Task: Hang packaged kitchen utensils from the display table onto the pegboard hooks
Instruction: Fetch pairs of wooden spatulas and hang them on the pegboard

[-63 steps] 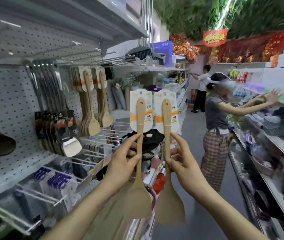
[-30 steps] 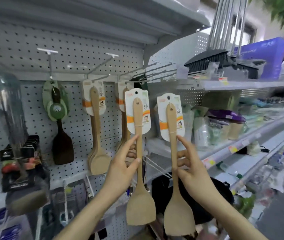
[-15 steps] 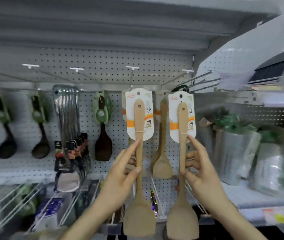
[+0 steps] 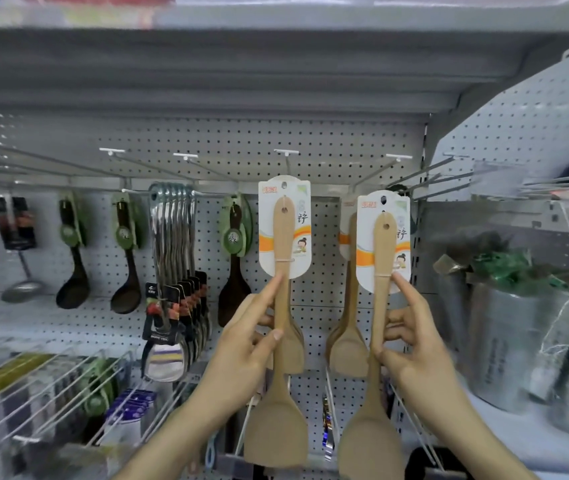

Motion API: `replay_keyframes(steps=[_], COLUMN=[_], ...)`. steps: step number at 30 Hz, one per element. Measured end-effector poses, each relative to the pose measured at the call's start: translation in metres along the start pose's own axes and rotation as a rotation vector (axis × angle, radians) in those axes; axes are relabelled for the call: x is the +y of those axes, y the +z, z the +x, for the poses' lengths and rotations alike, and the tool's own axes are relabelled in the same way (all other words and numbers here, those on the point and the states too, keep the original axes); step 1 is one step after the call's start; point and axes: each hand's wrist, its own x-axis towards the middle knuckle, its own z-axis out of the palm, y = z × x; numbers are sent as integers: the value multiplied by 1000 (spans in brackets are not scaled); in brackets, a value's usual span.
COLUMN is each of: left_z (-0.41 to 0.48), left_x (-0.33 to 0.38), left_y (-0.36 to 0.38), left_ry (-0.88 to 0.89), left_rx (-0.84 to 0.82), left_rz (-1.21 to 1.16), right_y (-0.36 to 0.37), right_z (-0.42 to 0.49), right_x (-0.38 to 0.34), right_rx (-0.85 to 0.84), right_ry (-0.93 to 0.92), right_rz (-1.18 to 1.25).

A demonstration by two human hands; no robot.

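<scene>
I hold two packaged wooden spatulas upright in front of the pegboard (image 4: 248,147). My left hand (image 4: 245,344) grips the handle of the left spatula (image 4: 281,306), index finger stretched up to its white card. My right hand (image 4: 411,344) grips the handle of the right spatula (image 4: 378,323) the same way. The left card's hole sits just below a white-tipped hook (image 4: 286,152); the right card lies below and left of another hook (image 4: 397,156). Behind them hang more wooden spatulas (image 4: 347,344) of the same kind.
To the left hang dark ladles (image 4: 71,289), a dark spatula (image 4: 232,299), a row of steel turners (image 4: 175,271) and a skimmer (image 4: 21,289). Wire racks (image 4: 51,386) jut out low left. A shelf (image 4: 276,64) runs overhead; wrapped goods (image 4: 518,334) stand right.
My view has swung from the aisle to face the pegboard squarely. Both hands have lifted the spatulas higher and closer to the hooks, with the grips unchanged.
</scene>
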Motion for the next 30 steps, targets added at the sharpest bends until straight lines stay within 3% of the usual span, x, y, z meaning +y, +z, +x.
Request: replay_keyframes(steps=[18, 30], left_z=[21, 39], left_x=[-26, -45], left_y=[8, 11], left_ry=[-14, -35], left_rx=[-2, -6], left_rz=[-21, -26], right_y=[-5, 3], right_z=[2, 21], right_x=[-9, 10], right_rx=[31, 32], right_ry=[-37, 38], right_rz=[-40, -24])
